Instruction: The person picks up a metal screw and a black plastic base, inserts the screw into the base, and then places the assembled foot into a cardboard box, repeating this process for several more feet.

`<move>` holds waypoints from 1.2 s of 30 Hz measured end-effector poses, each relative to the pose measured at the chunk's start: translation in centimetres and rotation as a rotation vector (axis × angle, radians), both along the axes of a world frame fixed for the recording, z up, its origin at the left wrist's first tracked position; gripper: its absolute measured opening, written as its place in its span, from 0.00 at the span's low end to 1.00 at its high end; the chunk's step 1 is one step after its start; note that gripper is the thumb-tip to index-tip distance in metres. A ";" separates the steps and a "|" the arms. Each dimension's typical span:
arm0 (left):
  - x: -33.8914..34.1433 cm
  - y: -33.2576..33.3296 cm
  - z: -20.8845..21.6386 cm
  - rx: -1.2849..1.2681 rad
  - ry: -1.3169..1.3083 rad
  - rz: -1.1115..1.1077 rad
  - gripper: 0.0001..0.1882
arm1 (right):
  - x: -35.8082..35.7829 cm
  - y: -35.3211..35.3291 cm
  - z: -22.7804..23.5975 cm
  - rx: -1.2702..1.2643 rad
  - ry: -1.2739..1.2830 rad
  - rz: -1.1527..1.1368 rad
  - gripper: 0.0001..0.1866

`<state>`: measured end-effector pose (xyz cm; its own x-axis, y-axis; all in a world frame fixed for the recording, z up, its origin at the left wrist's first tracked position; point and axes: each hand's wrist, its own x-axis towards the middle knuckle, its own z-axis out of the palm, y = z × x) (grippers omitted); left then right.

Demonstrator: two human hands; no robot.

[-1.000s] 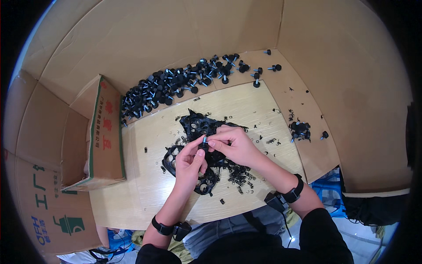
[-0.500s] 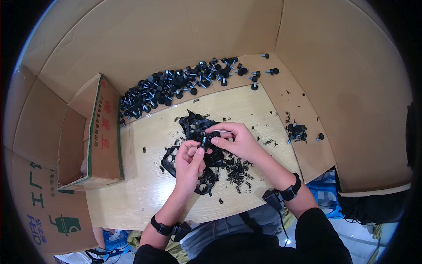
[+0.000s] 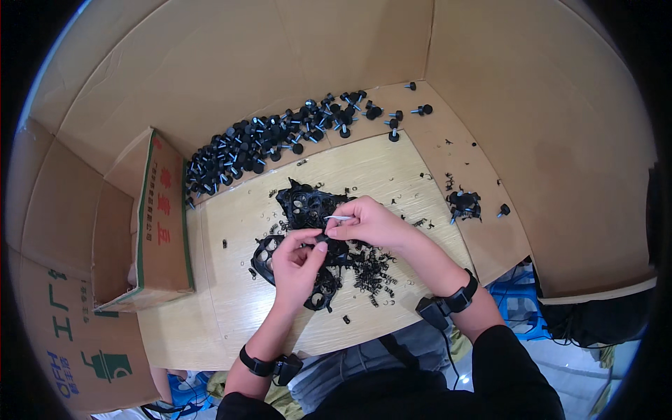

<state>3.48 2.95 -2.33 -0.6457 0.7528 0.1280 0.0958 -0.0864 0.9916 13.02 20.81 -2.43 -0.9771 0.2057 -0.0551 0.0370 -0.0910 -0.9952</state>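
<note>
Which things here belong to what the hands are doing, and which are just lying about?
In the job:
small black piece, in the left hand
thin pale tool, in the right hand
black-headed bolts, probably

Lying about:
holed black sheets and curled bits, possibly scraps
open cardboard box

This looks like a small workshop, or one work spot inside a bigger room. A flat, pale wooden board makes the table top, and tall brown cardboard walls stand around its back and sides. A big heap of round black knobs with shiny metal screw stems lies along the back, all much alike, as in a place where parts get made. Black sheets full of round holes and lots of tiny, curly black bits lie on the board. A brown cardboard box with green edges stands at the left.
</note>
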 end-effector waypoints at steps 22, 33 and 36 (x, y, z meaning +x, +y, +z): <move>-1.5 -0.6 0.4 0.203 -0.173 0.146 0.08 | 0.5 1.3 1.7 -0.116 0.062 -0.262 0.05; -2.9 -1.0 -1.2 0.377 -0.382 0.200 0.06 | 0.8 3.0 0.7 -0.277 0.199 -0.464 0.06; -1.7 -0.5 -0.5 0.316 -0.254 0.214 0.06 | 1.2 3.7 0.7 -0.275 0.195 -0.578 0.06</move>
<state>1.78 2.49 -2.86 -0.8228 0.5489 0.1471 -0.0988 -0.3930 0.9142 14.18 24.50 -1.75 -0.7115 0.7025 -0.0141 -0.2716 -0.2936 -0.9165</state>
